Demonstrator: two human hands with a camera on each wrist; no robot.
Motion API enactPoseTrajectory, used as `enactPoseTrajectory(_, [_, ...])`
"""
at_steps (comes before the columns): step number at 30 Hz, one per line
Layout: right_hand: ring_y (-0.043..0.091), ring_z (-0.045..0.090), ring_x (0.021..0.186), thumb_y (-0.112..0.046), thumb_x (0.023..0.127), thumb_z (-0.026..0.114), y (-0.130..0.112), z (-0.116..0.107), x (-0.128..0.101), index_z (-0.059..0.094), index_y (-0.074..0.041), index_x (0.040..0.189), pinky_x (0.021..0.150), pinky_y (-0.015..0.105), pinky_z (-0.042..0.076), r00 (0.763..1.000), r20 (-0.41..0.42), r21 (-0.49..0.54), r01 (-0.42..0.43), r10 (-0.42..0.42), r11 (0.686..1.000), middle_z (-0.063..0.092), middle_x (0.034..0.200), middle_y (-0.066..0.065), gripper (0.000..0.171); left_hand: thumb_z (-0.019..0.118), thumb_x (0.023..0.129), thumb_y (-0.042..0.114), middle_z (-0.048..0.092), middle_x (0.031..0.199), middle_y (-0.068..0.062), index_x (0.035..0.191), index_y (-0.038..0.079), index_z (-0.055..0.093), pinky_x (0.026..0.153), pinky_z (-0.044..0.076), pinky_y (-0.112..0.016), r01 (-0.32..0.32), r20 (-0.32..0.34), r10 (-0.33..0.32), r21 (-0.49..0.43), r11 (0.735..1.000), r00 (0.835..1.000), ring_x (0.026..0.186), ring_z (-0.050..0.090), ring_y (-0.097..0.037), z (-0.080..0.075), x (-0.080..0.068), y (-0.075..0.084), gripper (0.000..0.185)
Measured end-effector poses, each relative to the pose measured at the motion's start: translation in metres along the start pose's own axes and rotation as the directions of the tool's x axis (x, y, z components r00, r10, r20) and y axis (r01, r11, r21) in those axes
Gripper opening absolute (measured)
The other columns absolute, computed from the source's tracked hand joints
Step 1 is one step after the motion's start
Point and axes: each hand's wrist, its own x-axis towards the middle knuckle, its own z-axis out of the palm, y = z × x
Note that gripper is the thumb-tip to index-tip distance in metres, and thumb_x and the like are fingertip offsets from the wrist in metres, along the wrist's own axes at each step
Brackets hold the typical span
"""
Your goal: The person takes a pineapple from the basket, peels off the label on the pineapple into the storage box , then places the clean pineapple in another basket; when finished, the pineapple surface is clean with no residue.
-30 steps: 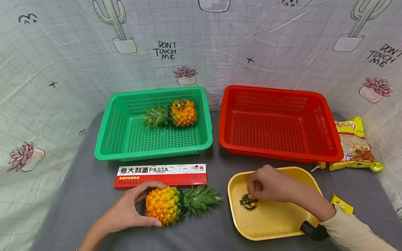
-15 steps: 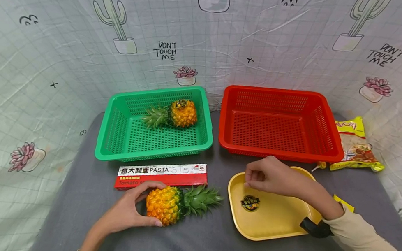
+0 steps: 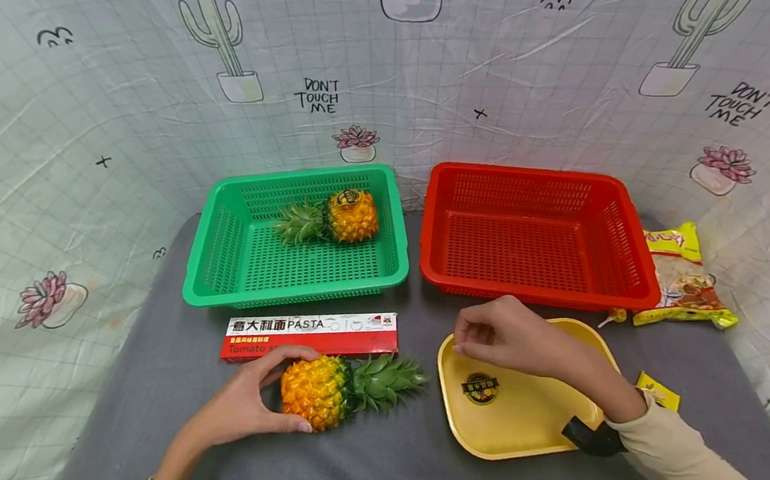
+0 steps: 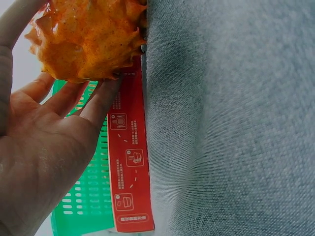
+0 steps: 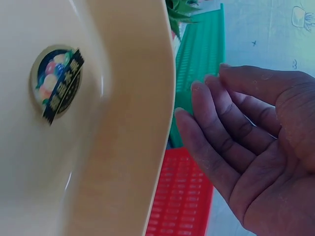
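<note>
My left hand (image 3: 246, 398) grips the orange-yellow body of a small pineapple (image 3: 314, 392) lying on its side, its green crown pointing right. In the left wrist view the thumb and fingers curve around the spiky fruit (image 4: 88, 37). My right hand (image 3: 510, 335) hovers over the far left part of a yellow tray (image 3: 513, 433), fingers loosely curled and holding nothing. The right wrist view shows these fingers (image 5: 209, 130) beside the tray's rim. A dark oval fruit sticker (image 3: 480, 389) lies on the tray's bottom, nearer to me than the right hand.
A red and white pasta box (image 3: 317, 335) lies behind the held pineapple. The green basket (image 3: 209, 283) holds another pineapple (image 3: 352, 218). At the back right are a red basket (image 3: 528, 294), a yellow snack bag (image 3: 687, 282), a lollipop (image 3: 615, 316) and a small yellow packet (image 3: 658, 391).
My right hand has drawn away from beside the sticker, towards the tray's far left edge, leaving the sticker on the tray. The left hand and pineapple stay put.
</note>
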Motion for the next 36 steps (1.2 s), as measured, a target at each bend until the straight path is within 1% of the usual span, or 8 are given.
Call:
enactPoseTrajectory(5, [0.005,0.063,0.071,-0.011,0.096,0.08,-0.007,0.007,0.007,0.072,-0.021,0.087,0.067,0.027,0.057,1.0,-0.001,0.012,0.01,-0.01,1.0,0.066,0.078,-0.015,0.016,0.097,0.08,0.026,0.055,0.15,0.005,0.149,0.025,0.057,0.112,0.045,-0.036,0.009,-0.004,-0.009,0.0,1.0,1.0,0.136,0.053,-0.02,0.0,0.0,0.001,0.08])
enactPoseTrajectory(12, [0.005,0.063,0.072,-0.013,0.097,0.079,-0.016,0.02,0.02,0.072,-0.022,0.089,0.069,0.03,0.058,0.999,0.001,0.031,0.038,-0.038,0.999,0.065,0.079,-0.016,0.015,0.097,0.08,0.027,0.056,0.149,0.007,0.147,0.027,0.058,0.112,0.045,-0.039,0.012,-0.012,-0.012,-0.001,1.0,1.0,0.135,0.054,-0.022,0.001,-0.001,0.001,0.078])
enactPoseTrajectory(17, [0.006,0.067,0.083,-0.012,0.098,0.078,-0.026,0.033,0.032,0.074,-0.017,0.101,0.077,0.034,0.061,0.996,0.012,0.057,0.088,-0.089,0.994,0.07,0.092,-0.011,0.007,0.097,0.081,0.025,0.055,0.15,0.004,0.148,0.025,0.057,0.112,0.045,-0.037,-0.005,-0.009,0.005,-0.016,1.0,1.0,0.136,0.054,-0.024,0.001,-0.001,0.001,0.078])
enactPoseTrajectory(22, [0.014,0.068,0.101,-0.021,0.098,0.08,-0.038,0.051,0.044,0.073,-0.015,0.125,0.088,0.036,0.058,0.99,0.035,0.014,0.137,-0.138,0.99,0.069,0.114,-0.005,0.028,0.097,0.081,0.025,0.055,0.15,0.003,0.148,0.025,0.057,0.111,0.045,-0.037,-0.011,-0.009,0.011,-0.014,1.0,1.0,0.135,0.054,-0.023,0.001,0.0,0.001,0.078])
enactPoseTrajectory(27, [0.017,0.06,0.118,-0.036,0.098,0.079,-0.05,0.066,0.054,0.064,-0.016,0.142,0.096,0.037,0.054,0.99,0.068,-0.078,0.131,-0.126,0.988,0.063,0.135,-0.002,0.05,0.097,0.081,0.025,0.055,0.15,0.003,0.148,0.024,0.057,0.111,0.046,-0.038,-0.005,-0.008,0.005,-0.002,1.0,1.0,0.135,0.054,-0.022,0.001,0.0,-0.001,0.078])
enactPoseTrajectory(29, [0.017,0.055,0.128,-0.039,0.098,0.078,-0.054,0.071,0.056,0.06,-0.016,0.147,0.103,0.039,0.051,0.99,0.083,-0.095,0.121,-0.113,0.988,0.059,0.142,0.0,0.057,0.097,0.08,0.026,0.055,0.15,0.004,0.148,0.024,0.057,0.111,0.046,-0.038,0.006,-0.008,-0.006,0.002,1.0,1.0,0.135,0.054,-0.022,0.001,0.0,-0.001,0.078])
enactPoseTrajectory(33, [0.017,0.048,0.138,-0.042,0.098,0.077,-0.057,0.079,0.061,0.052,-0.017,0.154,0.11,0.043,0.046,0.99,0.103,-0.103,0.112,-0.101,0.988,0.054,0.149,0.0,0.067,0.097,0.08,0.026,0.055,0.15,0.004,0.148,0.023,0.057,0.111,0.046,-0.039,0.008,-0.011,-0.008,0.005,1.0,1.0,0.135,0.054,-0.022,0.0,0.0,-0.001,0.079])
enactPoseTrajectory(36, [0.017,0.047,0.139,-0.045,0.098,0.078,-0.06,0.084,0.064,0.046,-0.017,0.159,0.111,0.043,0.045,0.989,0.103,-0.12,0.12,-0.107,0.985,0.05,0.153,0.001,0.074,0.097,0.081,0.025,0.055,0.149,0.004,0.149,0.022,0.057,0.111,0.046,-0.038,-0.002,-0.012,0.002,0.004,1.0,1.0,0.135,0.054,-0.022,0.0,0.0,-0.002,0.079])
